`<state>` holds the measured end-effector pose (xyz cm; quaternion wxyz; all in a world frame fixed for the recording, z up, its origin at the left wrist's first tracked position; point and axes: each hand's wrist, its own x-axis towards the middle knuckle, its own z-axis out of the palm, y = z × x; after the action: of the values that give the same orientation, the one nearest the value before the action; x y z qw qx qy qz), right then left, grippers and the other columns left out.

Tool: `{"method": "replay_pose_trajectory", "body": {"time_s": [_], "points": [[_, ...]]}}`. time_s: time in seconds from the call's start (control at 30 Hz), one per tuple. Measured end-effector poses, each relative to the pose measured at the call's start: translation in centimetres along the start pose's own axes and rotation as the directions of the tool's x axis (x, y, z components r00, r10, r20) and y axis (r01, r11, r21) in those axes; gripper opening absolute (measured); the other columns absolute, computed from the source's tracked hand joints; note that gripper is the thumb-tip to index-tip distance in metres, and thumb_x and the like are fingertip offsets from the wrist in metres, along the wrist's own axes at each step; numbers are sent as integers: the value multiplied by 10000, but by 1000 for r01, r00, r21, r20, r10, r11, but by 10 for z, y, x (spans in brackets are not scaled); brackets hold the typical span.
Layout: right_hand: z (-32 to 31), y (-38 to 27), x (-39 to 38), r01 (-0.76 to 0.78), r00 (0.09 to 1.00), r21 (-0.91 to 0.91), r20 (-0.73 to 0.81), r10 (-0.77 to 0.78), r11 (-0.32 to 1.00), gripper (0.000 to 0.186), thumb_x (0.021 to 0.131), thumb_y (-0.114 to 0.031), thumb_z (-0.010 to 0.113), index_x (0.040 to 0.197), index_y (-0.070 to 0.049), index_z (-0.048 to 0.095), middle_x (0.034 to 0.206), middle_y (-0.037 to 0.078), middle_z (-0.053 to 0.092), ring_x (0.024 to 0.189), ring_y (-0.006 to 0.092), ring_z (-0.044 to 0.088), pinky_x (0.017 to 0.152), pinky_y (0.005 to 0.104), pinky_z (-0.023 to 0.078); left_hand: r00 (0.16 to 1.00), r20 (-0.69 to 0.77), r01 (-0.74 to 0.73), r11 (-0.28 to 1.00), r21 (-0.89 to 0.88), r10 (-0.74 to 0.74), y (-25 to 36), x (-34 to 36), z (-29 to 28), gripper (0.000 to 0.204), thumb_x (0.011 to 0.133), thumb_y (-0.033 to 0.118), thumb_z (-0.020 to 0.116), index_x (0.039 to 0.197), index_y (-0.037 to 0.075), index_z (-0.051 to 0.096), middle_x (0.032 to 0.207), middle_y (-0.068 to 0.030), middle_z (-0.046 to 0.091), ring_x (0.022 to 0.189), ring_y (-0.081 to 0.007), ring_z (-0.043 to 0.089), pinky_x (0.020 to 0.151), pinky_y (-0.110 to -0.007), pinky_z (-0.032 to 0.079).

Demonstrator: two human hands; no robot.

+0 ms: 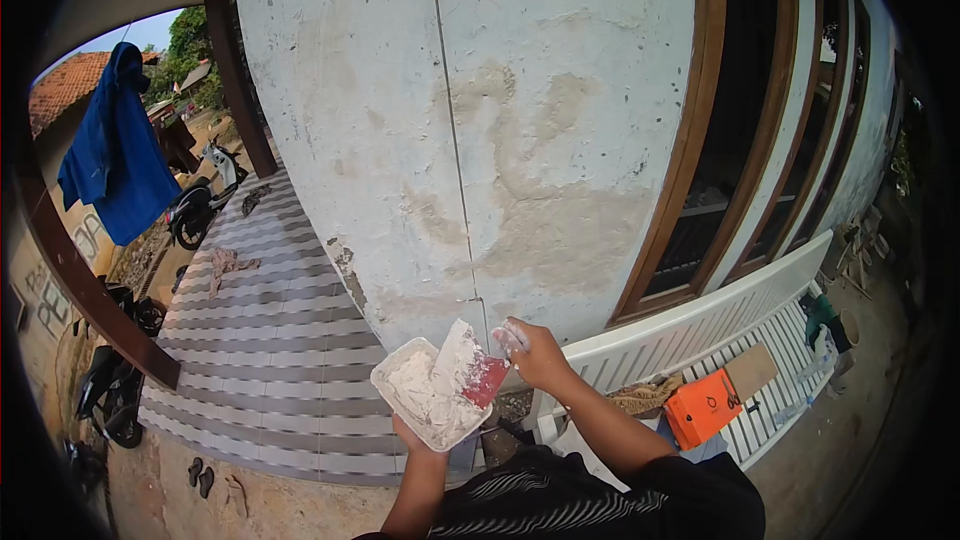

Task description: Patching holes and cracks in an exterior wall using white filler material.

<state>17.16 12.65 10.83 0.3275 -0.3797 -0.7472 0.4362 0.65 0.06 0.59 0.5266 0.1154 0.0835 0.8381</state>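
We've got left hand [420, 439] gripping the white tray [404, 415] from below, right hand [537, 352] pinching red scraper [487, 383] at tray's right; paste [412, 386] inside.

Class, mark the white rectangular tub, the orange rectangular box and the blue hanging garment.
White rectangular tub [387, 393]: head view, left rim.
Orange rectangular box [697, 414]: head view, broad upper face.
Blue hanging garment [125, 155]: head view, middle fabric.

Red scraper [486, 382] (white-smeared) over tray [401, 418] of paste [412, 380]
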Motion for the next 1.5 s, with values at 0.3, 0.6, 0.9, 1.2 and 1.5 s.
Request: {"method": "replay_pose_trajectory", "body": {"time_s": [0.3, 0.6, 0.9, 1.2, 1.5], "points": [[8, 11, 13, 276, 955, -98, -86, -285, 956, 103, 835, -54, 662, 915, 9, 654, 846, 134, 664, 680, 196, 605, 663, 289, 483, 998, -61, -39, 998, -48, 36, 9, 0, -12, 653, 914, 471, 343, 1442, 88, 371, 1447, -141, 427, 1296, -394, 435, 1070, -567, 347], [6, 23, 4, -74, 997, 97, 34, 71, 993, 247, 887, -222, 685, 949, 16, 666, 764, 66, 661, 689, 104, 578, 639, 294, 479, 997, -59, -48, 998, -33, 46, 7, 7, -4, 658, 920, 471, 323, 1445, 76, 359, 1440, -153, 429, 1294, -398, 438, 1068, -565, 351], [25, 23, -10, -122, 958, 253, 281, 48, 960, 262, 896, -205, 687, 1056, -1, 646, 879, 21, 675, 794, 74, 576, 698, 243, 484, 987, -71, -140, 989, 46, 143, 2, 9, 12, 656, 965, 524, 280, 1440, 77, 354, 1432, -151, 430, 1277, -383, 451, 1062, -530, 369], [12, 4, -5, 149, 985, 265, 50, -168, 953, 124, 883, -70, 661, 934, 40, 633, 808, 32, 660, 749, 72, 566, 681, 257, 483, 977, -45, -203, 970, 133, 211, 17, 6, 24, 717, 965, 598, 248, 1471, 91, 283, 1465, -144, 379, 1292, -373, 433, 1063, -524, 371], [15, 9, -5, 246, 948, -35, 216, -233, 969, 214, 865, -231, 639, 899, -22, 663, 703, 196, 627, 614, 351, 594, 612, 378, 478, 975, -100, -164, 950, 267, 196, 14, 4, 18, 714, 967, 595, 260, 1471, 89, 277, 1459, -149, 383, 1288, -359, 442, 1062, -505, 383]]}}
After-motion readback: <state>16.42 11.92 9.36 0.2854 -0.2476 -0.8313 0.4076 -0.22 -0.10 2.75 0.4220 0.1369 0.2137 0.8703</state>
